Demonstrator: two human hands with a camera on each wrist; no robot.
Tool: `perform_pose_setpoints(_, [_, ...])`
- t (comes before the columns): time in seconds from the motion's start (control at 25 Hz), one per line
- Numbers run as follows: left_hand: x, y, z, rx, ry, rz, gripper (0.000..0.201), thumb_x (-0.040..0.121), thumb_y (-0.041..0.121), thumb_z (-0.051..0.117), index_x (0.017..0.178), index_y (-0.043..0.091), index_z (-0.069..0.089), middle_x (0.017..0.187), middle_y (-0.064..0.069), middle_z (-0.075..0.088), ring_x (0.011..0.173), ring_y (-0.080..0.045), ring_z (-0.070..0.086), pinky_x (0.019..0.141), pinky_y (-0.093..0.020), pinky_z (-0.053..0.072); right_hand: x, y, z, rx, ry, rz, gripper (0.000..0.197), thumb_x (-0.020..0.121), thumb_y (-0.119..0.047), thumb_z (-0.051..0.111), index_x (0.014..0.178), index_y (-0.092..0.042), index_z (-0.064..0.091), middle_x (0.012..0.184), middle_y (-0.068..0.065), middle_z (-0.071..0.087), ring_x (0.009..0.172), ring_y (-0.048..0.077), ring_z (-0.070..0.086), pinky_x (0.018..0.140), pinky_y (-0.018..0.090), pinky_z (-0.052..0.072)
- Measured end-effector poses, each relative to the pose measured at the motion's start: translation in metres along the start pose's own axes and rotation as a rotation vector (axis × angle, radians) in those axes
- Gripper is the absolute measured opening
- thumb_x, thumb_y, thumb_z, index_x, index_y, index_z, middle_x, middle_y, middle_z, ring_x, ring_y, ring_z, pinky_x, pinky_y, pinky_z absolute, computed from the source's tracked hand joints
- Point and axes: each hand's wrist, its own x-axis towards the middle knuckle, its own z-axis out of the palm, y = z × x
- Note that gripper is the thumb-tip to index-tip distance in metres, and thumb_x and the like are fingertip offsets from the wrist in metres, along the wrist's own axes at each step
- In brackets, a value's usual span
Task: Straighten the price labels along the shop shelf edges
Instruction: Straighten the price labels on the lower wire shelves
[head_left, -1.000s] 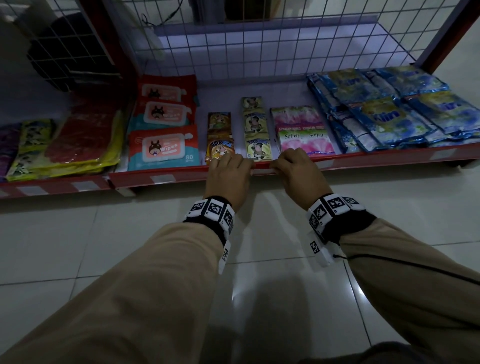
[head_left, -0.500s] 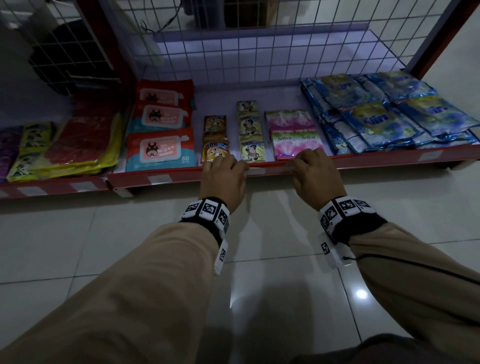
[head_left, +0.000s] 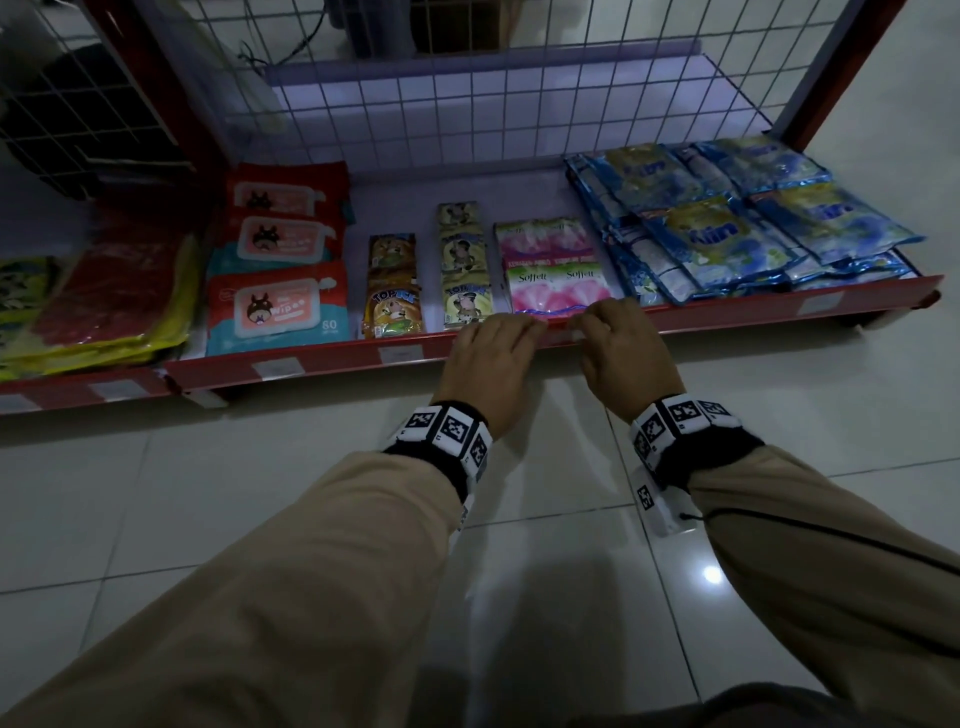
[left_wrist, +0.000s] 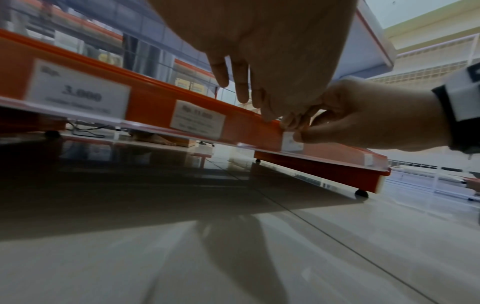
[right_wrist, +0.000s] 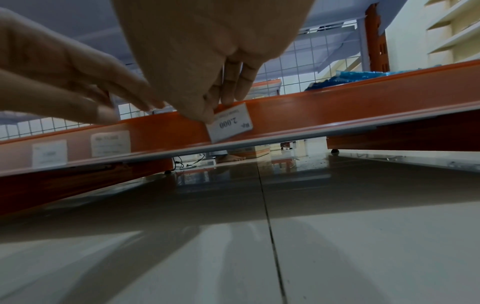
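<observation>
A red shelf edge rail (head_left: 727, 312) carries several white price labels. One label reading 2.000 (right_wrist: 231, 124) sits tilted and upside down in the rail; my right hand (head_left: 589, 327) pinches its left end between thumb and fingers. The same label (left_wrist: 291, 142) shows as a small white patch under the right hand's fingers (left_wrist: 298, 123). My left hand (head_left: 511, 330) lies just to its left, with its fingers (right_wrist: 140, 98) stretched out and resting on the rail's top edge. Two other labels (left_wrist: 78, 90) (left_wrist: 197, 119) sit flat in the rail to the left.
The low shelf holds wipes packs (head_left: 278, 309), drink sachets (head_left: 392, 312), pink Soffell packets (head_left: 558, 288) and blue detergent pouches (head_left: 727, 234). A wire grid (head_left: 467, 104) backs it. Glossy floor tiles (head_left: 519, 571) lie below. A bare foot (right_wrist: 230, 158) stands behind the shelf.
Both hands have slid right along the rail, from below the drink sachets to below the pink packets, and now sit closer together. The right hand now pinches the 2.000 label.
</observation>
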Motion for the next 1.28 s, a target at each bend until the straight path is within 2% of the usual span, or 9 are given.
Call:
perform_pose_setpoints(0.12, [0.006, 0.011, 0.008, 0.023, -0.03, -0.018, 0.059, 0.087, 0.012, 0.043, 0.145, 0.016, 0.031, 0.147, -0.005, 0.036, 0.135, -0.024, 0.031, 0.107, -0.038, 0.021, 0.0, 0.004, 0.001, 0.015, -0.021, 0.0, 0.022, 0.075, 0.002, 0.06, 0.097, 0.003, 0.063, 0.097, 0.022, 0.06, 0.088, 0.038, 0.054, 0.069, 0.044, 0.047])
perform_pose_setpoints(0.32, [0.005, 0.018, 0.013, -0.001, 0.03, -0.048, 0.055, 0.082, 0.009, 0.049, 0.137, 0.013, 0.045, 0.139, -0.012, 0.043, 0.129, -0.031, 0.037, 0.102, -0.04, 0.028, 0.001, 0.011, 0.001, 0.039, 0.009, -0.026, 0.018, 0.074, 0.002, 0.063, 0.091, 0.002, 0.063, 0.093, 0.021, 0.062, 0.083, 0.038, 0.056, 0.064, 0.041, 0.047])
perform_pose_setpoints(0.52, [0.006, 0.021, 0.017, -0.023, 0.058, -0.064, 0.051, 0.078, 0.009, 0.054, 0.129, 0.012, 0.05, 0.125, -0.011, 0.051, 0.114, -0.031, 0.045, 0.096, -0.039, 0.033, -0.001, 0.012, 0.001, 0.005, -0.076, -0.027, 0.024, 0.08, -0.004, 0.058, 0.102, 0.001, 0.064, 0.099, 0.019, 0.062, 0.096, 0.037, 0.053, 0.073, 0.044, 0.049])
perform_pose_setpoints(0.68, [0.012, 0.02, 0.017, -0.09, 0.046, -0.078, 0.047, 0.079, 0.007, 0.051, 0.126, 0.01, 0.052, 0.12, -0.011, 0.052, 0.109, -0.03, 0.046, 0.093, -0.038, 0.036, 0.005, 0.009, 0.002, -0.055, -0.207, 0.036, 0.025, 0.085, -0.01, 0.051, 0.107, -0.001, 0.058, 0.11, 0.018, 0.053, 0.106, 0.034, 0.043, 0.08, 0.044, 0.045])
perform_pose_setpoints(0.8, [0.014, 0.019, 0.015, -0.097, 0.014, -0.094, 0.045, 0.081, 0.009, 0.05, 0.126, 0.013, 0.051, 0.119, -0.008, 0.051, 0.107, -0.028, 0.044, 0.09, -0.036, 0.037, 0.007, 0.007, 0.0, -0.027, -0.191, 0.056, 0.023, 0.087, -0.008, 0.049, 0.107, -0.001, 0.058, 0.113, 0.019, 0.05, 0.103, 0.034, 0.043, 0.08, 0.043, 0.045])
perform_pose_setpoints(0.96, [0.017, 0.019, 0.011, -0.135, 0.004, -0.12, 0.04, 0.085, 0.012, 0.05, 0.125, 0.015, 0.052, 0.118, -0.007, 0.049, 0.108, -0.025, 0.042, 0.091, -0.035, 0.037, 0.014, 0.011, -0.008, 0.056, -0.167, 0.049, 0.016, 0.086, -0.001, 0.053, 0.099, -0.001, 0.063, 0.104, 0.019, 0.057, 0.098, 0.035, 0.049, 0.078, 0.047, 0.044])
perform_pose_setpoints(1.08, [0.018, 0.018, 0.009, -0.19, 0.028, -0.145, 0.035, 0.09, 0.014, 0.048, 0.125, 0.013, 0.052, 0.119, -0.008, 0.049, 0.11, -0.025, 0.043, 0.093, -0.035, 0.037, 0.017, 0.018, -0.014, 0.298, -0.047, 0.147, 0.01, 0.084, -0.004, 0.06, 0.093, -0.007, 0.063, 0.09, 0.011, 0.065, 0.087, 0.027, 0.058, 0.075, 0.039, 0.047])
perform_pose_setpoints(1.2, [0.019, 0.018, 0.007, -0.367, 0.074, -0.196, 0.036, 0.098, 0.022, 0.042, 0.131, 0.011, 0.048, 0.119, -0.009, 0.053, 0.113, -0.027, 0.044, 0.096, -0.036, 0.036, 0.016, 0.015, -0.018, 0.702, 0.166, 0.37, 0.013, 0.085, -0.005, 0.064, 0.097, -0.01, 0.064, 0.082, 0.001, 0.065, 0.074, 0.007, 0.062, 0.072, 0.019, 0.051])
perform_pose_setpoints(1.28, [0.021, 0.02, 0.006, -0.461, 0.097, -0.248, 0.041, 0.099, 0.031, 0.04, 0.135, 0.012, 0.045, 0.119, -0.009, 0.055, 0.114, -0.026, 0.045, 0.098, -0.039, 0.036, 0.017, 0.008, -0.016, 0.959, 0.172, 0.469, 0.016, 0.086, -0.001, 0.064, 0.101, -0.005, 0.065, 0.085, 0.006, 0.066, 0.077, 0.008, 0.063, 0.073, 0.018, 0.052])
